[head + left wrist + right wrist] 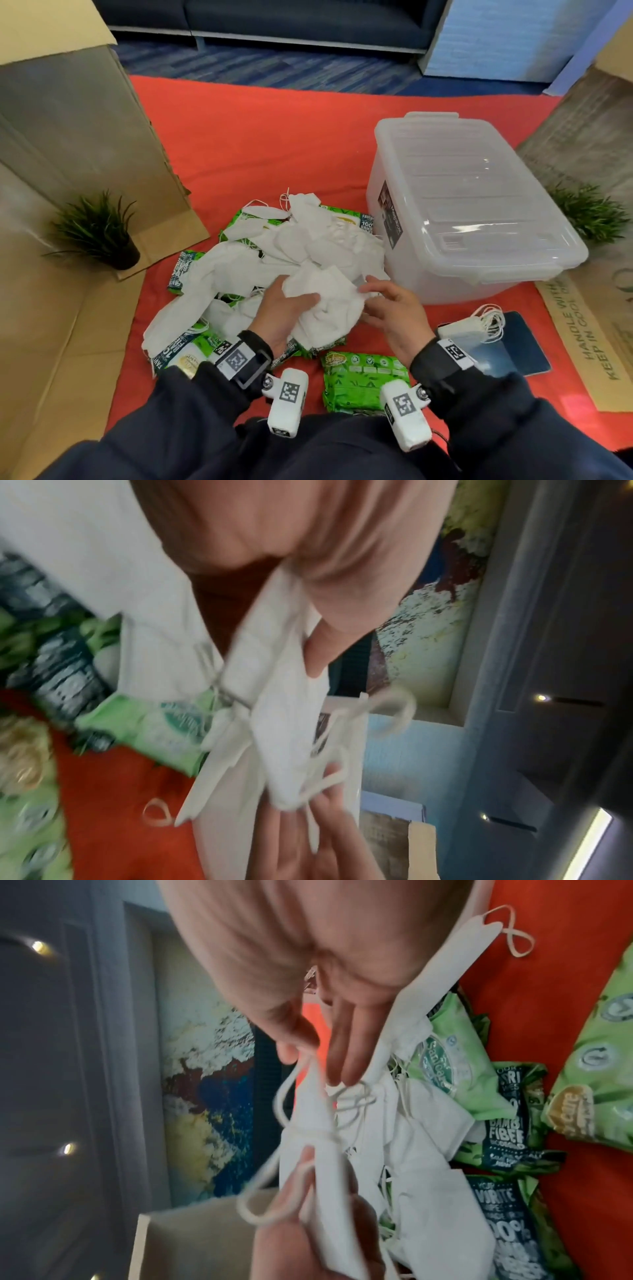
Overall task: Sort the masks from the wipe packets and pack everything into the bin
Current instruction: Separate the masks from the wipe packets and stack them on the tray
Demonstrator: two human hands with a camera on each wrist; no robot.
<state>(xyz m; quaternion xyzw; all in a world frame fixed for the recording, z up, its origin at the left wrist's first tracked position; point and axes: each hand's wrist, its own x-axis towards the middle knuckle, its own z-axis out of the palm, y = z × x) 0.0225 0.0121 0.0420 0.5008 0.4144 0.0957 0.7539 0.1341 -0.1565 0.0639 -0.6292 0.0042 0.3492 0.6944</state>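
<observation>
A bunch of white masks [323,301] is lifted just above the mixed heap [274,246], held between both hands so that loose ear loops can be drawn clear of the tangle below. The left hand [286,310] curls round the near-left side of the bunch, thumb on top, carrying its weight. The right hand [390,310] meets the bunch from the right; in the right wrist view its thumb and fingertips [337,1066] pinch a mask edge and an ear loop [284,1104], probably to peel one mask off or square the stack, though motion blur leaves this uncertain.

The heap lies on the red cloth [239,137] covering the floor, with masks on top and green wipe packets [191,353] showing at its edges; sorting is therefore judged far from complete. One wipe packet [363,380] lies apart, close to the person, apparently already separated. A small tidy stack of masks [462,330] rests on a dark flat pad [513,346] to the right, suggesting a staging spot for sorted masks.

The clear bin [462,212] stands just right of the heap with its lid [479,192] on, so nothing can be packed until it is opened. Cardboard walls [68,137] and two small potted plants [99,233] border the cloth.
</observation>
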